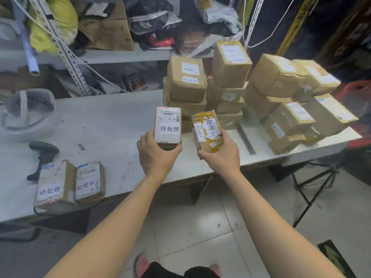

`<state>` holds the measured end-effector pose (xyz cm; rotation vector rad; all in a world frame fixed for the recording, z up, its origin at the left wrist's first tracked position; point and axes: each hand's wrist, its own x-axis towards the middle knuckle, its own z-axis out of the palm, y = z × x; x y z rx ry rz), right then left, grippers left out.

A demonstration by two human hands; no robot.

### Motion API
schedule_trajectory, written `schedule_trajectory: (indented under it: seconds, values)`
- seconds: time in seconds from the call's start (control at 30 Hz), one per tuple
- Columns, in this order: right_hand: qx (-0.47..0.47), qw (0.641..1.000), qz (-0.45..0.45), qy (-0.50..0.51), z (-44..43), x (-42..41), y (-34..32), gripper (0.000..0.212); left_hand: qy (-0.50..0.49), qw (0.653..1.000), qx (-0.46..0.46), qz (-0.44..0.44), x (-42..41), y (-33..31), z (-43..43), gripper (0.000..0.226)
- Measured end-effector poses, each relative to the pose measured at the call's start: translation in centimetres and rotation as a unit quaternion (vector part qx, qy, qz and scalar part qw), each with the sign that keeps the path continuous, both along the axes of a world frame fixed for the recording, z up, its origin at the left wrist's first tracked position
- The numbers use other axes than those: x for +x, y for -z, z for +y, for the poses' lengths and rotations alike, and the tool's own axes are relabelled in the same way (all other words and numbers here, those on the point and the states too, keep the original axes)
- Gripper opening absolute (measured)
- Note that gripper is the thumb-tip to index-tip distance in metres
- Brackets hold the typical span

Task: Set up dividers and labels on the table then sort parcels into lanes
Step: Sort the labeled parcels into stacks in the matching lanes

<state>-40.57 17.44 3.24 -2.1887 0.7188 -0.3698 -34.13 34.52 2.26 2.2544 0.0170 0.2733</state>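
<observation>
My left hand grips a small cardboard parcel bearing a white label that reads 待处理, held above the white table. My right hand grips a second parcel, wrapped in yellow tape and labelled 处理中, tilted to the right. At the table's front left lie two parcels side by side: one labelled 待处理, the other 处理中. A large pile of brown boxes fills the table's right half.
A black handheld scanner lies left of the two sorted parcels. A white helmet sits at the far left. Behind the table, metal shelving holds bags and cartons. Tiled floor and folding table legs lie below right.
</observation>
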Motion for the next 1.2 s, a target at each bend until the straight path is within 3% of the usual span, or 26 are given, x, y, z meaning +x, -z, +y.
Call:
schedule_trajectory:
  seconds: [0.43, 0.83, 1.0, 1.2]
  values:
    - [0.042, 0.998, -0.004, -0.041, -15.5, -2.1, 0.9, 0.072, -0.042, 0.997, 0.022, 0.059, -2.7, 2.4, -9.0, 0.08]
    - [0.056, 0.992, 0.115, -0.007, -20.2, 3.6, 6.4, 0.065, -0.052, 0.989, 0.0, 0.137, 2.9, 9.3, -11.6, 0.069]
    - [0.06, 0.983, 0.17, -0.019, -20.9, 5.3, 9.0, 0.061, -0.05, 0.983, -0.005, 0.175, 4.1, 11.3, -12.3, 0.075]
    - [0.059, 0.979, 0.195, -0.012, -21.4, 6.3, 11.7, 0.072, -0.056, 0.98, 0.025, 0.192, 5.0, 11.0, -13.3, 0.079]
